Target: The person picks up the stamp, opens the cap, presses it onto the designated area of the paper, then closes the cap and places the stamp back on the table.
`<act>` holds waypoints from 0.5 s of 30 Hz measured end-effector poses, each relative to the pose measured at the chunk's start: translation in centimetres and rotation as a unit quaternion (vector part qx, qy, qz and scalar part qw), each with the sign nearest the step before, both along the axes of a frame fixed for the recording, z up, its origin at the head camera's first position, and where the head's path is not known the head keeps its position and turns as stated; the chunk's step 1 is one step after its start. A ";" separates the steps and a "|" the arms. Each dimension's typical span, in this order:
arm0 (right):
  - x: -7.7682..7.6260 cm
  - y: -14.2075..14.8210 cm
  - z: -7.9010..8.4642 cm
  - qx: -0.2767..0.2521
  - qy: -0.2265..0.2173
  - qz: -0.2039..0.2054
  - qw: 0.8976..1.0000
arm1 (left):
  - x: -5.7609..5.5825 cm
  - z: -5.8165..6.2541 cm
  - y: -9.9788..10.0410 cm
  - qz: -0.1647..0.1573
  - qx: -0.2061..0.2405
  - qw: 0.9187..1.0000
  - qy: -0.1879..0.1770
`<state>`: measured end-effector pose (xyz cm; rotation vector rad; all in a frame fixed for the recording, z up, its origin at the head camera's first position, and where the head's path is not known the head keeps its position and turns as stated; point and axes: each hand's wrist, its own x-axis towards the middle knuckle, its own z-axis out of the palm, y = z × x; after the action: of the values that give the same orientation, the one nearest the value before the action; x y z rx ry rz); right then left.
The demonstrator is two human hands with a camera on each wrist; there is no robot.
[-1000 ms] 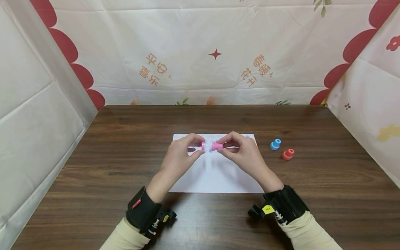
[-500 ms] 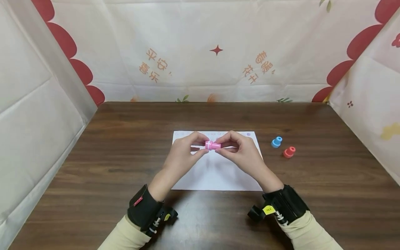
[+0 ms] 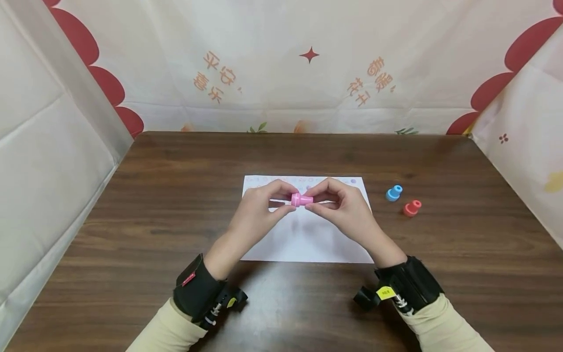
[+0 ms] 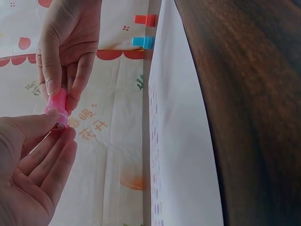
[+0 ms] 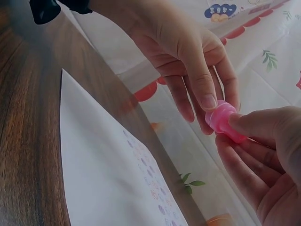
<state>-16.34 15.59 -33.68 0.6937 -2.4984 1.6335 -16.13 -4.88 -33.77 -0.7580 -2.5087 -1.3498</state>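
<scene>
A small pink toy stamp (image 3: 301, 199) is held level above a white sheet of paper (image 3: 303, 244), with its cap and body together. My left hand (image 3: 259, 210) pinches the wider cap end between thumb and fingers. At the narrower handle end, the thumb and fingers of my right hand (image 3: 347, 210) grip the body. In the left wrist view, the pink stamp (image 4: 57, 106) spans the two hands, fingertips nearly meeting. The right wrist view shows the cap seam of the stamp (image 5: 220, 115) beside the left thumb. Small purple and pink prints line the paper's far edge.
To the right of the paper, a blue stamp (image 3: 393, 193) and a red stamp (image 3: 412, 208) stand on the brown wooden table (image 3: 132, 220). A patterned white cloth (image 3: 264, 73) hangs behind the table and along both sides.
The left hand's pink cap and the right hand's pink stamp body, apart a second ago, came together and now look joined. The head view has tilted slightly downward.
</scene>
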 end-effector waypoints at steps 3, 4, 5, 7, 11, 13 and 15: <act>-0.1 0.1 0.3 0.001 -0.001 0.003 1.000 | -0.1 0.3 0.0 0.000 0.002 1.000 0.000; -0.2 0.1 0.4 0.003 -0.003 0.003 1.000 | -0.1 0.3 0.0 0.000 0.004 1.000 0.000; -0.2 0.1 0.5 0.005 -0.003 0.003 1.000 | -0.1 0.3 0.0 0.001 0.004 1.000 -0.001; -0.3 0.1 0.6 0.008 -0.004 0.002 1.000 | -0.2 0.4 0.0 -0.001 0.005 1.000 -0.004; -0.3 0.3 0.6 0.013 -0.009 -0.001 1.000 | -0.3 0.3 0.1 -0.007 0.005 1.000 -0.013; -0.3 0.4 0.5 0.016 -0.013 -0.001 1.000 | -0.4 0.2 0.1 -0.009 0.004 1.000 -0.017; -0.3 0.5 0.4 0.019 -0.016 0.000 1.000 | -0.4 0.1 0.2 -0.009 0.001 1.000 -0.021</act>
<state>-16.69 16.04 -33.28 0.6769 -2.5582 1.6133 -16.51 -4.71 -33.67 -0.7604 -2.5371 -1.3882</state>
